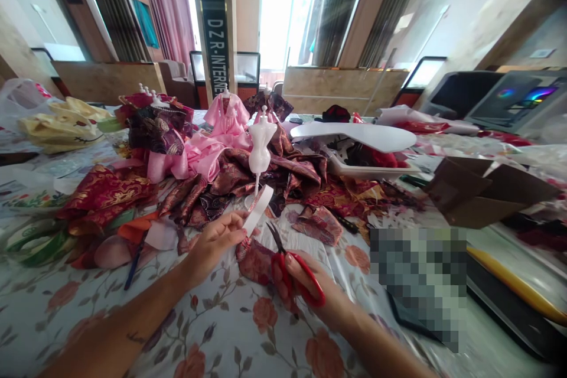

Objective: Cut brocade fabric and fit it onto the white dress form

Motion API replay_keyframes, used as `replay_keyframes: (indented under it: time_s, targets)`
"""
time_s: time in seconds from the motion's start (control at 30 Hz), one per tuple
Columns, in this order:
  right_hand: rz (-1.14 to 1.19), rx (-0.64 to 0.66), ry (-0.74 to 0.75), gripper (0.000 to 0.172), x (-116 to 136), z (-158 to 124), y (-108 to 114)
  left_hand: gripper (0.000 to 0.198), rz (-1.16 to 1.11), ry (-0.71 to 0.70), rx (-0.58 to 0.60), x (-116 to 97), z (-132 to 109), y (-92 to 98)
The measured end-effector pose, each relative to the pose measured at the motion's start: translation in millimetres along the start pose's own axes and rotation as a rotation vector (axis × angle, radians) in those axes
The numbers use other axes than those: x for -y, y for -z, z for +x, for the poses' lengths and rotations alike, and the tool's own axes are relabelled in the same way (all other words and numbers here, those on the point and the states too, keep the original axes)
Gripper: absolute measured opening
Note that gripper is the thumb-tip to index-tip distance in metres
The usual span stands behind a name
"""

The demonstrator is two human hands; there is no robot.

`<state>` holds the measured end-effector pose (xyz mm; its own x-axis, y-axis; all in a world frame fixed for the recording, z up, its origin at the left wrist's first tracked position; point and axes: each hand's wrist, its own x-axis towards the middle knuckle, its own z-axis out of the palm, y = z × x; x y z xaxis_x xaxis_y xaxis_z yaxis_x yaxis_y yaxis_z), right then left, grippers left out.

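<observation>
Left hand pinching a white strip, right hand closed around red scissors, red cloth just between both hands, white doll stand farther ahead

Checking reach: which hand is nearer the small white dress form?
Left: the left hand is below and left of the dress form; the right hand is farther off, below and right of it.

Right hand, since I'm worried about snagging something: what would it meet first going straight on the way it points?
The red scissors in the right hand point at the white strip held by the left hand, so probably that first, though depth is unclear.
</observation>
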<state>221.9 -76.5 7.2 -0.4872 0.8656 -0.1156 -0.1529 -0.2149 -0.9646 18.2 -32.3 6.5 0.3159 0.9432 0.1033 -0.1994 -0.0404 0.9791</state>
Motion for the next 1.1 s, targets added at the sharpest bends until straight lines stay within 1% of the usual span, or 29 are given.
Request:
replay_keyframes:
  time_s: [0.13, 0.4, 0.63, 0.77, 0.93, 1.1]
  targets:
    - [0.009, -0.014, -0.016, 0.051, 0, 0, 0, 0.014, -0.003, 0.018, 0.034, 0, -4, -3.3]
    - [-0.037, 0.046, -0.036, 0.049, 9, -1, -1, 0.014, 0.063, 0.011, 0.078, 1, -5, -2.9]
    - [-0.022, 0.022, -0.035, 0.047, 1, -1, 2, 0.014, 0.15, 0.03, 0.166, -2, -8, -5.5]
    - [-0.029, 0.007, -0.05, 0.046, -1, 0, 4, 0.013, 0.171, 0.024, 0.182, -4, -9, -6.9]
    - [-0.082, 0.019, -0.021, 0.048, 1, 0, 5, 0.012, 0.166, 0.032, 0.195, -7, -11, -7.1]
    - [-0.128, -0.015, -0.023, 0.05, 4, -1, 3, 0.012, 0.155, 0.023, 0.224, -4, -9, -5.6]
